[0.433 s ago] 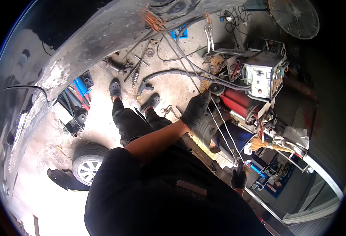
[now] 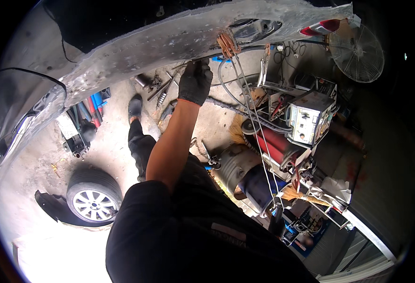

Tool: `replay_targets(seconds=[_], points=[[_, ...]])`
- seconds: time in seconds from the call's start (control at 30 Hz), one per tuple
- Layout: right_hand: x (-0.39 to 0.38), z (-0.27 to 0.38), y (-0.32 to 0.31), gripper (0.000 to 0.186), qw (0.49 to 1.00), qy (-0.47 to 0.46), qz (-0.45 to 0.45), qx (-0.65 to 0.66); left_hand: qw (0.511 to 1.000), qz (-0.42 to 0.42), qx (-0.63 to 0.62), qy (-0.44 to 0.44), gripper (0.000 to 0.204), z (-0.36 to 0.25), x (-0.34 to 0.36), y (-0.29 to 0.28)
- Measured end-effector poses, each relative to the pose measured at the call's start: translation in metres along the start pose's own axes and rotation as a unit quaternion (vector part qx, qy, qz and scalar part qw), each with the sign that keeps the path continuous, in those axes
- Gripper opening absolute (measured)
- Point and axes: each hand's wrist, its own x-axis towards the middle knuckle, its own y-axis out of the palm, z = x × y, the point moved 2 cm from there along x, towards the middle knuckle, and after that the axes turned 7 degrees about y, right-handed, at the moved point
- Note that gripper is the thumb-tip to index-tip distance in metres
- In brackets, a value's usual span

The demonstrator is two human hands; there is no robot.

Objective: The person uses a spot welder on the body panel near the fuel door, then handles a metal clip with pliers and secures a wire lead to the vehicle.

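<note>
My left hand, in a dark glove, is raised to the lower edge of a grey, pitted car body panel, fingers curled beside a thin dark bar; what they hold is unclear. Just right of it, an orange metal hook hangs at the panel's edge. Two long, thin cables run from near the hook down toward my right hand. That hand is low at the right of my body, dark against dark gear, its fingers hard to make out.
A welding-type machine, red cylinder, grey drum and straw broom crowd the right. A caged fan stands top right. A wheel lies lower left, near jacks and tools. Hoses and metal parts cover the floor ahead.
My left hand has left the cables and moved up and left to the panel's edge. My right hand appears slightly lower and further left. The view has shifted, showing more panel and fan.
</note>
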Motion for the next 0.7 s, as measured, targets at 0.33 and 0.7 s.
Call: replay_targets(seconds=[0.33, 0.7], points=[[-0.015, 0.033, -0.005, 0.047, 0.997, 0.001, 0.066, 0.037, 0.999, -0.036, -0.003, 0.036, 0.009, 0.032, 0.01, 0.024], [0.007, -0.01, 0.021, 0.042, 0.998, 0.059, 0.013, -0.023, 0.893, -0.066, 0.432, -0.108, 0.03, 0.12, -0.051, 0.079]])
